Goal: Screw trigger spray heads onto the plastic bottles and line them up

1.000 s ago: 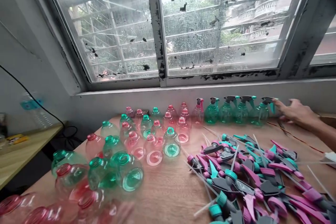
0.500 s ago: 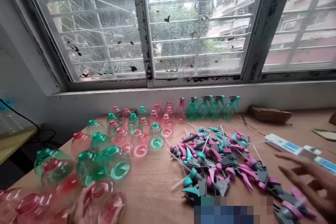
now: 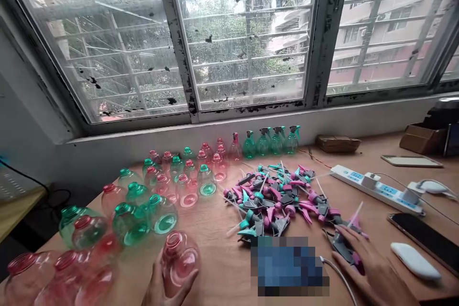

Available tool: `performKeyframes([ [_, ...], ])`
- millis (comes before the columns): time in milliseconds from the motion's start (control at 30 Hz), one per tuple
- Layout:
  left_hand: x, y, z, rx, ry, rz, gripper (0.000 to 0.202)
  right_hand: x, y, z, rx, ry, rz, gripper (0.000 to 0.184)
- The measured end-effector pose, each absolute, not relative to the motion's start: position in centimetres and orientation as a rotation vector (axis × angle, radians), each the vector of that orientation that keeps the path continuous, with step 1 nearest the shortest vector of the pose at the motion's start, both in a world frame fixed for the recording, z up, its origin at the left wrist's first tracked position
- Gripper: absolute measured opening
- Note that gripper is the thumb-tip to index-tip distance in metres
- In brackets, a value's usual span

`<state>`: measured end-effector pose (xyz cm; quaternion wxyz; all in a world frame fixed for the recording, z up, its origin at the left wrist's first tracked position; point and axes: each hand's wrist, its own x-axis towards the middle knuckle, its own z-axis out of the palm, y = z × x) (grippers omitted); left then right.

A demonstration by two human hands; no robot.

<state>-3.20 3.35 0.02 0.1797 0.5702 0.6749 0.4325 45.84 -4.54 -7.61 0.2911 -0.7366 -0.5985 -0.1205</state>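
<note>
My left hand is closed round a clear pink bottle with an open neck, held upright at the front of the table. My right hand reaches down at the right, fingers and thumb on either side of a grey and pink trigger spray head. Beside it spreads a heap of spray heads in grey, pink and teal, with thin white tubes. Open pink bottles and green bottles stand in a group on the left. A pixelated patch hides something in front of the heap.
Several green bottles with spray heads and a pink one stand by the wall below the window. A power strip, a dark phone, a white rounded case and a cardboard box lie at the right.
My left hand has brought the pink bottle rightward, away from the group. My right hand has come down from above the table onto a spray head. The view has turned right.
</note>
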Motion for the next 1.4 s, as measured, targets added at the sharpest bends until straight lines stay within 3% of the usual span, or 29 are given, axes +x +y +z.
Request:
performKeyframes([
  [133, -1.7, 2.3, 1.5, 1.889, 1.681, 1.331, 0.074, 43.6, -6.3, -1.7, -1.707, -1.516, -0.109, 0.058],
  [233, 0.5, 1.8, 4.9, 2.051, 1.578, 1.315, 0.062, 42.3, -8.0, 3.2, -1.449, -1.252, 0.293, 0.042],
  [333, 2.7, 2.0, 9.2, 2.261, 1.427, 1.321, 0.065, 41.9, -8.5, 7.3, -0.927, -1.125, 0.72, 0.046],
  [467, 3.9, 2.9, 13.0, 2.408, 1.332, 1.393, 0.073, 41.3, -7.8, 11.2, -0.642, -0.945, 0.94, 0.052],
  [600, 4.5, 2.6, 13.4, 2.549, 1.206, 1.358, 0.083, 38.2, -8.3, 13.5, -0.652, -0.864, 1.005, 0.043],
  [767, 5.9, 0.6, 13.9, 2.463, 0.967, 1.429, 0.112, 34.2, -9.2, 14.5, -0.802, -1.015, 1.049, 0.035],
  [933, 5.9, 0.1, 15.5, 2.383, 0.757, 1.501, 0.104, 33.3, -8.5, 14.4, -0.816, -1.149, 1.019, 0.031],
  [1067, 6.0, 0.5, 14.7, 2.288, 0.859, 1.397, 0.094, 32.6, -7.7, 14.6, -0.936, -1.261, 0.901, 0.03],
  [1233, 7.6, 1.7, 13.1, 2.115, 0.997, 1.409, 0.108, 32.8, -5.4, 14.2, -1.076, -1.283, 0.872, 0.038],
  [1400, 8.6, 4.0, 11.2, 2.149, 1.054, 1.523, 0.092, 33.5, -2.9, 12.8, -1.144, -1.326, 0.782, 0.036],
])
